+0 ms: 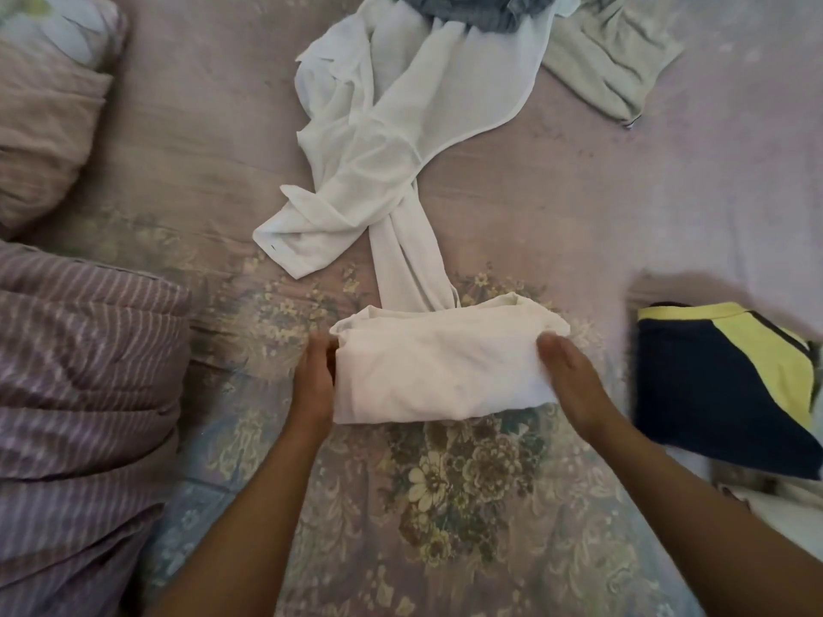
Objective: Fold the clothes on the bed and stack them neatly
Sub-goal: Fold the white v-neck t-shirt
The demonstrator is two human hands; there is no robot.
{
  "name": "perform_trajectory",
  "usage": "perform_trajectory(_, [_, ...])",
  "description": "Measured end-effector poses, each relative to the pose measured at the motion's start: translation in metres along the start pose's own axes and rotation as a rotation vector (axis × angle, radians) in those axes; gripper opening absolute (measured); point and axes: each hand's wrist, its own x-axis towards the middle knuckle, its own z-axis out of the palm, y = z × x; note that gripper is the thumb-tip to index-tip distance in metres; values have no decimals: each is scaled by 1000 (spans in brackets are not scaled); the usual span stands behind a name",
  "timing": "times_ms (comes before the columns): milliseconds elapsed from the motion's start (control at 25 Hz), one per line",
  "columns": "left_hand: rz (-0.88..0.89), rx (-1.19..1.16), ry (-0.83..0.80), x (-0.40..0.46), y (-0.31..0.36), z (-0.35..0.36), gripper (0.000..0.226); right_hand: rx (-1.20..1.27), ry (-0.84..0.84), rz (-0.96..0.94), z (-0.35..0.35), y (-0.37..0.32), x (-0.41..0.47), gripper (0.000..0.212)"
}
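A folded white garment (438,367) lies in front of me on the floral bedsheet (445,483). My left hand (314,380) rests against its left edge, with the fingertips tucked at the cloth's upper left corner. My right hand (568,385) lies flat on its right end with straight fingers. A crumpled white shirt (378,171) stretches from the folded piece toward the far side of the bed. A folded navy and yellow garment (721,389) sits to the right.
A grey garment (476,8) and a pale green garment (614,60) lie at the far edge. Striped bedding (84,385) is bunched at the left, with a pillow (49,95) behind it.
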Motion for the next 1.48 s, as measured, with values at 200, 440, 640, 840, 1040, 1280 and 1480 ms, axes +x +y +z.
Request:
perform_trajectory(200, [289,409,121,-19,-33,4,37,-9,182,-76,19,13,1,28])
perform_trajectory(440, [329,689,332,10,-25,22,35,-258,384,82,16,16,33,39])
perform_trajectory(640, [465,739,340,22,-25,18,36,-436,442,67,9,18,37,43])
perform_trajectory(840, [365,984,303,19,-13,13,42,-645,350,51,17,2,38,42])
perform_trajectory(1040, [340,737,225,37,12,26,35,-405,451,84,18,-20,60,35])
perform_trajectory(1280, [283,939,306,46,7,18,33,-498,423,153,3,-10,69,24])
perform_trajectory(1480, [1105,1278,109,5,-28,43,55,-912,453,-616,68,5,25,49])
